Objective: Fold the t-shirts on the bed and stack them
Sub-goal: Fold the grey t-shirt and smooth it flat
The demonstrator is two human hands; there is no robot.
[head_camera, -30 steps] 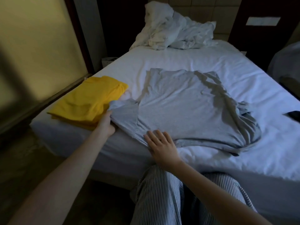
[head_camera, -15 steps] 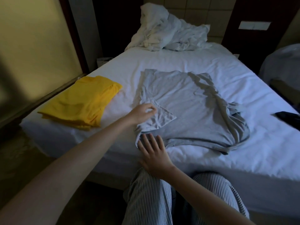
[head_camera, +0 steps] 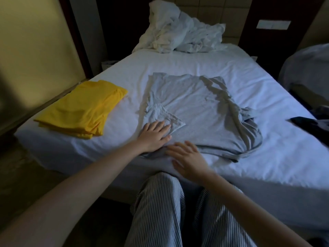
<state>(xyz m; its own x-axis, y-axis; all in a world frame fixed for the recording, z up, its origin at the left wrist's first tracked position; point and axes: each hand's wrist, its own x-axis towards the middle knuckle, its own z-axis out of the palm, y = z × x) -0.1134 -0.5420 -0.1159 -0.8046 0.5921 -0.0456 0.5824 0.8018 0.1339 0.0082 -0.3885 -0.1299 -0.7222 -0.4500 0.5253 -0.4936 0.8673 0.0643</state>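
Flat and holding nothing, the left hand (head_camera: 154, 134) presses the folded-in sleeve (head_camera: 163, 115) of a grey t-shirt (head_camera: 199, 107), likely to set the crease. Beside it, the right hand (head_camera: 187, 157) rests open-fingered on the shirt's near edge. A folded yellow t-shirt (head_camera: 83, 107) waits further left on the bed (head_camera: 178, 63).

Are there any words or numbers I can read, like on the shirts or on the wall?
No text can be read anywhere.
The grey t-shirt shows plain cloth with no print.
The folded yellow t-shirt is plain too.
The white plate on the wall looks blank in this dim view.
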